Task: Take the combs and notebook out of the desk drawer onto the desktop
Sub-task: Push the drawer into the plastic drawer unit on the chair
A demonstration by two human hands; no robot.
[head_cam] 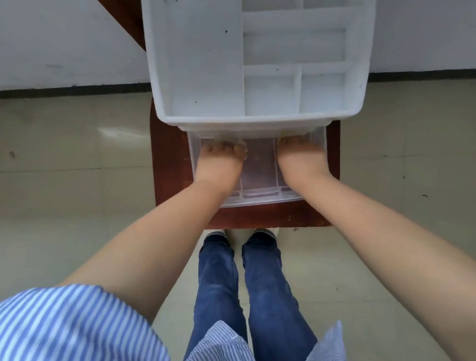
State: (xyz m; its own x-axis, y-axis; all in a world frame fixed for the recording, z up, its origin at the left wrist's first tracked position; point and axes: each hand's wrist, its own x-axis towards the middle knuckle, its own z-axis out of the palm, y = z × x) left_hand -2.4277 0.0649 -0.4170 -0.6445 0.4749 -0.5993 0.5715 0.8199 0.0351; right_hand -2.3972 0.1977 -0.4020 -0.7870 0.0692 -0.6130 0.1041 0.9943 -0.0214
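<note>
A clear plastic drawer is pulled out from under a white desktop organizer with several empty compartments on top. My left hand reaches into the drawer's left section. My right hand reaches into its right section. The fingertips of both hands are hidden under the organizer's front rim, so I cannot tell whether they hold anything. The drawer's middle section shows only the brown table through its bottom. No comb or notebook is in sight.
The organizer stands on a small reddish-brown wooden table, whose front edge lies just beyond my shoes. Pale tiled floor surrounds the table, and a white wall with a dark skirting runs behind it.
</note>
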